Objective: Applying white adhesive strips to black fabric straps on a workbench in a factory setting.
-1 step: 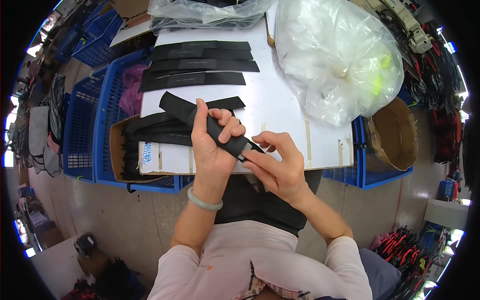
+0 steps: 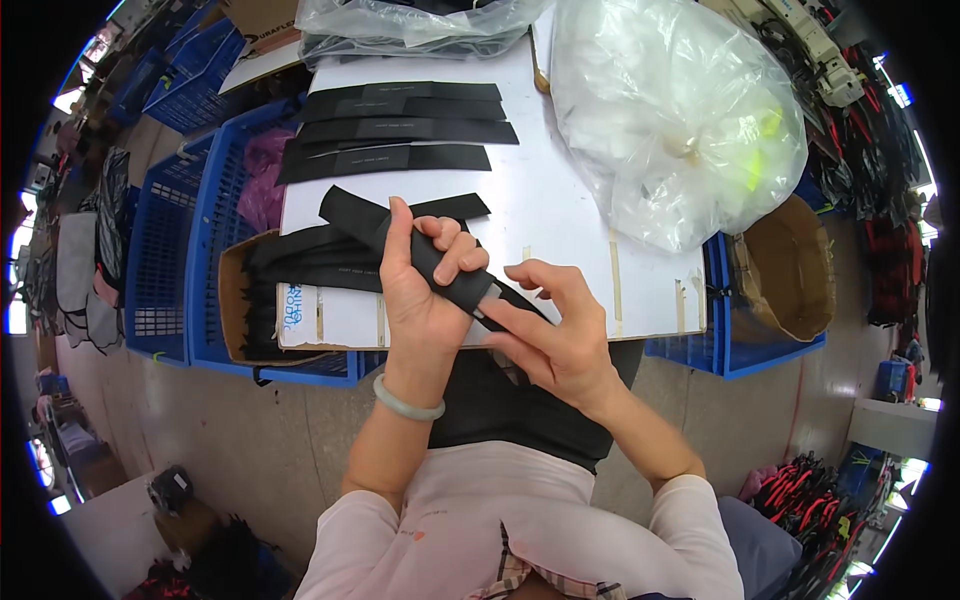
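Head view: clenching black strip [image 2: 424, 257] in left hand [image 2: 422, 305], can't tell grip of right hand [image 2: 563, 335]. Likely light, soft; hold end between hands.

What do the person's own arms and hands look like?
Both the left hand and right hand are ungloved. A smooth, rounded, pale grey-green bangle is worn on the left arm, none on the right. Short, pale sleeves leave the forearms bare.

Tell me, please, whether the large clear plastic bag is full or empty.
Apparently not empty: the clear plastic bag bulges, and bright yellow contents show through. How full, I cannot tell.
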Action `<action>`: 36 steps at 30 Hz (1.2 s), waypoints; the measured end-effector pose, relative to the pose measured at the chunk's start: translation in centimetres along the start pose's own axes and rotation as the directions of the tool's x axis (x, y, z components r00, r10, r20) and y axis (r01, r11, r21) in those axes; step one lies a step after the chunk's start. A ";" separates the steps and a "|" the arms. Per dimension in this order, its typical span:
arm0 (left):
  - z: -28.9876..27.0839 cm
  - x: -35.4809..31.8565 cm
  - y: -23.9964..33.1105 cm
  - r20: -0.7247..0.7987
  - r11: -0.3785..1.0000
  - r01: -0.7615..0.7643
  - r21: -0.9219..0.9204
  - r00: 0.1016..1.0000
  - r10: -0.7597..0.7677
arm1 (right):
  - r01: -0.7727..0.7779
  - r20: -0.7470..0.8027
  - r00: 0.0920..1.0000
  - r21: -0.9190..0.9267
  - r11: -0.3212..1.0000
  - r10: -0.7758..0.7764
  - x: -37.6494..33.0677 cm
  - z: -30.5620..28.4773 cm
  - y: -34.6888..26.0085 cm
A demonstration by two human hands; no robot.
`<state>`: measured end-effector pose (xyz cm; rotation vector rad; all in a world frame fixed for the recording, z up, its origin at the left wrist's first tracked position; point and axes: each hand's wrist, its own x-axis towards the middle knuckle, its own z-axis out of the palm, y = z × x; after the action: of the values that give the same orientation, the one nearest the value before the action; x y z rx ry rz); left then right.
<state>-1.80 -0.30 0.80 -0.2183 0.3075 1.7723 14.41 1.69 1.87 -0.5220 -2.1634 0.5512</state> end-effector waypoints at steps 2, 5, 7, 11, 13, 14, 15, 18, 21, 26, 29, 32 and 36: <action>0.2 0.1 0.2 0.006 1.000 -0.003 -0.003 1.000 0.003 | -0.040 0.050 0.998 -0.007 0.999 0.041 -0.7 0.3 0.2; 0.3 0.3 -0.1 0.015 1.000 0.002 -0.009 1.000 -0.002 | -0.092 0.114 0.989 -0.047 0.995 0.097 -0.7 0.5 0.1; 0.3 0.3 -0.2 0.017 1.000 0.006 -0.012 1.000 -0.006 | -0.102 0.129 0.985 -0.076 0.992 0.111 -0.8 0.5 0.0; 0.5 0.2 -0.4 0.084 0.998 -0.025 0.059 0.996 0.020 | -0.102 0.115 0.988 -0.048 0.994 0.107 -1.0 0.9 0.3; 0.8 -0.1 -0.7 0.130 0.993 -0.070 0.100 0.990 0.057 | -0.083 0.099 0.991 -0.020 0.996 0.085 -1.3 1.0 0.7; 1.1 -0.5 -1.1 0.174 0.983 -0.116 0.144 0.981 0.090 | -0.071 0.076 0.995 -0.008 0.997 0.072 -1.6 1.0 1.0; 1.4 -0.7 -1.6 0.225 0.969 -0.160 0.188 0.968 0.116 | -0.059 0.047 0.997 -0.001 0.998 0.059 -1.8 1.0 1.3; 1.8 -1.4 -2.9 0.409 0.838 -0.342 0.425 0.898 0.158 | -0.025 -0.066 0.997 0.068 0.997 0.029 -3.0 1.5 2.2; 1.9 -2.4 -3.5 0.511 0.800 -0.407 0.440 0.846 0.150 | -0.008 -0.113 0.993 0.134 0.991 0.023 -4.1 1.7 2.2; 2.0 -3.7 -3.9 0.556 0.784 -0.430 0.447 0.821 0.134 | 0.045 -0.195 0.981 0.166 0.985 -0.012 -5.2 1.9 1.8; 1.9 -3.8 -3.8 0.542 0.828 -0.387 0.407 0.832 0.122 | -0.013 -0.187 0.981 0.205 0.979 0.052 -5.7 1.8 1.4; 1.5 -3.2 -3.7 0.512 0.815 -0.352 0.460 0.855 0.080 | -0.196 -0.187 0.921 0.534 0.822 0.341 -4.5 0.6 -0.8; 0.5 -2.8 -3.1 0.558 0.571 -0.458 0.682 0.830 0.000 | -0.449 0.167 0.731 0.848 0.282 0.662 -3.6 -2.0 -0.5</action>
<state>1.86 -2.08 1.85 0.9935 0.7459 1.6988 17.98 -0.26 1.09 -0.7170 -1.1343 1.7679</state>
